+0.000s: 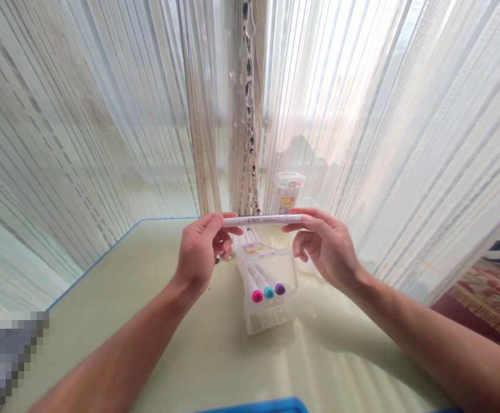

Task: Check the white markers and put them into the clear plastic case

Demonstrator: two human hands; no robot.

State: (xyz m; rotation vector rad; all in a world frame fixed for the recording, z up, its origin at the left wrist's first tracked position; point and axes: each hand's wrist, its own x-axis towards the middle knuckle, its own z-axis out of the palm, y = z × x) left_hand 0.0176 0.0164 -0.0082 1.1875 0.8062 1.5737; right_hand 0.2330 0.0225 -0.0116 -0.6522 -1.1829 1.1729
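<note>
A white marker (269,219) is held level above the table, one end in each hand. My left hand (200,246) pinches its left end between thumb and fingers. Its right end sits in the pinch of my right hand (329,244). Below and between the hands lies an open clear plastic case (271,324). Three white markers with pink (257,296), turquoise (268,293) and purple (279,289) ends rest in it. A yellow and purple label (256,248) shows on the case. My fingers hide both ends of the held marker.
A second clear case (290,192) with a label stands upright at the table's back. String curtains (116,115) and a bead strand (250,103) hang behind. The pale green table (181,355) has a blue edge. A blue object (258,406) shows at the bottom, a patterned rug (499,292) at right.
</note>
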